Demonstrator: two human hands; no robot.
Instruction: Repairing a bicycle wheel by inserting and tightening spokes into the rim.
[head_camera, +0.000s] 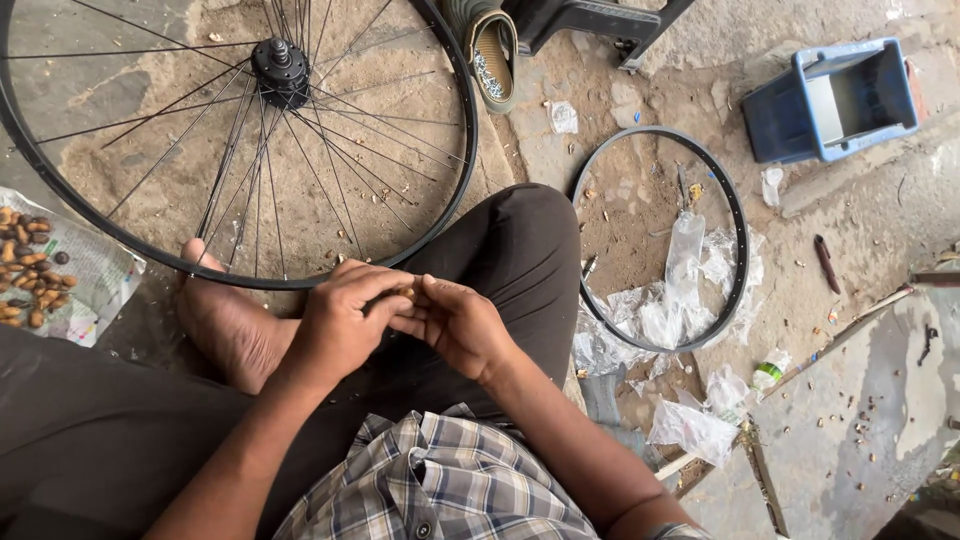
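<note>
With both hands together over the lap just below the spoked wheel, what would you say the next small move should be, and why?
Probably lift the small piece up to the wheel rim. The left hand and right hand pinch something small between their fingertips, too hidden to identify, and the spoked wheel lies just above them, resting by the bare foot.

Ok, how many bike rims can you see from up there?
2. A spoked rim with a hub stands on the ground in front of the hands, its near edge by the left hand. A bare rim lies flat to the right, around plastic wrappers. Others may lie out of frame.
</note>
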